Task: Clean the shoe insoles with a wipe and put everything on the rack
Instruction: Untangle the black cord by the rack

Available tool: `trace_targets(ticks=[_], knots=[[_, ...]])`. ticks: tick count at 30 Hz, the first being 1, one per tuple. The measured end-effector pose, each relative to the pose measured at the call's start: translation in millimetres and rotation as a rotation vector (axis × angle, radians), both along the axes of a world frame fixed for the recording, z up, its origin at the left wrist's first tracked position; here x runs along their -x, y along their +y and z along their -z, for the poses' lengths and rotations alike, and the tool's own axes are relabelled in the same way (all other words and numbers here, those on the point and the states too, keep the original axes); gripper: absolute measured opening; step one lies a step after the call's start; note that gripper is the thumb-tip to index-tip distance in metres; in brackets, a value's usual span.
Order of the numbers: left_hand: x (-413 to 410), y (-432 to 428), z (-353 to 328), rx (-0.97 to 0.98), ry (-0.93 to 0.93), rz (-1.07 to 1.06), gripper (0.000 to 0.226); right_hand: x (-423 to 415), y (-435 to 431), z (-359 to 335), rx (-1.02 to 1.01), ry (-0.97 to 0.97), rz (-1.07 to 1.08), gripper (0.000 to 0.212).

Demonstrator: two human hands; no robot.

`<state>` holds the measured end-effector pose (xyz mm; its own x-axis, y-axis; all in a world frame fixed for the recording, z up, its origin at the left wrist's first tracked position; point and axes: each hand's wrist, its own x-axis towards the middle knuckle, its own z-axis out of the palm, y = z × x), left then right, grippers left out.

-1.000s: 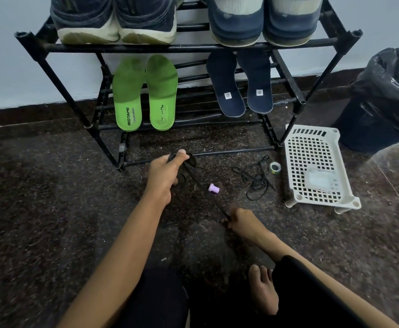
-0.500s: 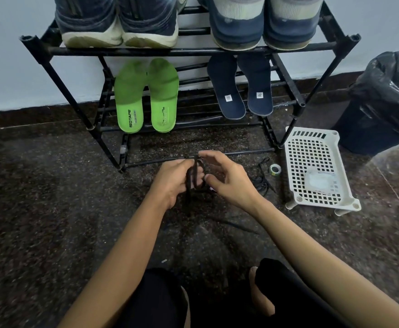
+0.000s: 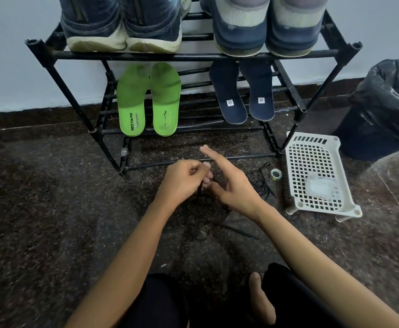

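My left hand (image 3: 182, 182) grips a bunched black shoelace (image 3: 213, 215) low in front of the rack (image 3: 193, 55). My right hand (image 3: 235, 189) is against it, index finger pointing out, thumb and lower fingers on the same lace. The lace loops down to the floor beneath both hands. Two green insoles (image 3: 132, 102) and two navy insoles (image 3: 229, 95) lean on the rack's lower shelf. Two pairs of shoes (image 3: 122, 22) stand on the top shelf. A wipe packet (image 3: 319, 188) lies in the white basket (image 3: 295, 162).
A second black lace (image 3: 263, 185) and a small tape roll (image 3: 276, 174) lie on the floor between my right hand and the basket. A bin with a black bag (image 3: 387, 107) stands at the right. My bare foot (image 3: 262, 301) is below.
The lace was stretched between my hands. My right hand came up to my left and the lace is now bunched there, with the right index finger pointing out.
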<state>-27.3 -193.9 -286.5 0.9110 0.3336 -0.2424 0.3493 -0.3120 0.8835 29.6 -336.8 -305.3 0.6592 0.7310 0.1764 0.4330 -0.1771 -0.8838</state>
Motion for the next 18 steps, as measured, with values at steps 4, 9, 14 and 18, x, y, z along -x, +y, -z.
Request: trace_targets(ticks=[4, 9, 14, 18], knots=[[-0.1, -0.1, -6.1, 0.073, 0.034, 0.008, 0.033, -3.7, 0.2, -5.9, -0.005, 0.036, -0.065, 0.062], [1.6, -1.8, -11.4, 0.279, 0.041, 0.002, 0.035, -7.7, -0.5, -8.0, -0.046, 0.128, -0.004, 0.044], [-0.3, -5.2, -19.0, 0.515, 0.023, -0.039, 0.031, -9.5, -0.8, 3.3, -0.064, 0.106, 0.270, 0.022], [-1.5, -8.4, -24.0, 0.632, 0.011, -0.071, 0.029, -6.6, -7.2, 25.4, 0.044, 0.191, 0.358, 0.015]])
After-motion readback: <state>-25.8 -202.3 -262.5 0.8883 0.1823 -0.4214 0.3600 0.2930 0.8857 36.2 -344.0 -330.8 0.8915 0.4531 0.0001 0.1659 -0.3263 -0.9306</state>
